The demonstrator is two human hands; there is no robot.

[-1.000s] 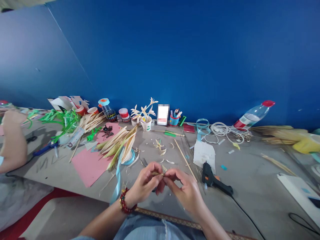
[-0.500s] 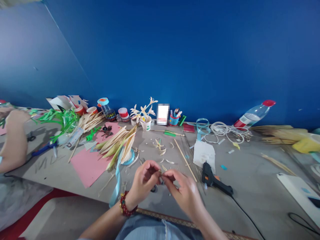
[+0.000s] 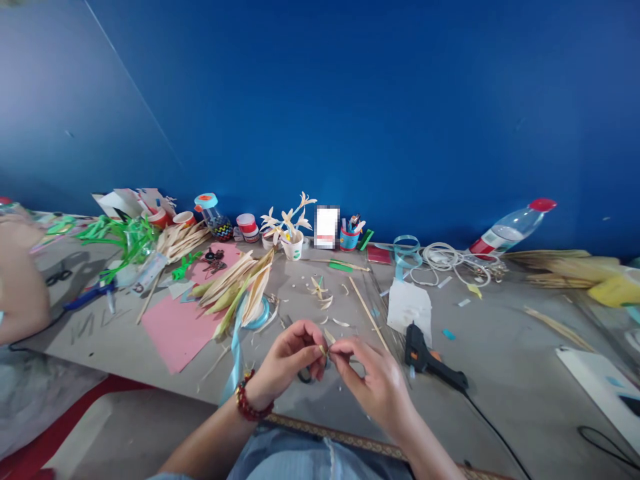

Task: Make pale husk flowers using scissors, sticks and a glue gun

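My left hand and my right hand meet above the near part of the table, fingertips almost touching. Between them is a small pale-yellow piece, pinched by both; it looks like a bit of dried husk, but its kind is hard to make out. Scissors lie partly hidden beneath my left hand. Just beyond my fingers, a pale husk flower and loose curled petals rest on the table. A bundle of dried corn husks lies past my left hand, over a roll of light-blue ribbon.
A black glue gun with its cord lies right of my hands, near a white paper. Along the wall stand a cup of husk flowers, a pen holder and a tilted bottle. Another person's arm is at far left.
My fingers have shifted slightly around the small pale piece, and more of it shows now. The other person's arm at far left has moved a little further left.
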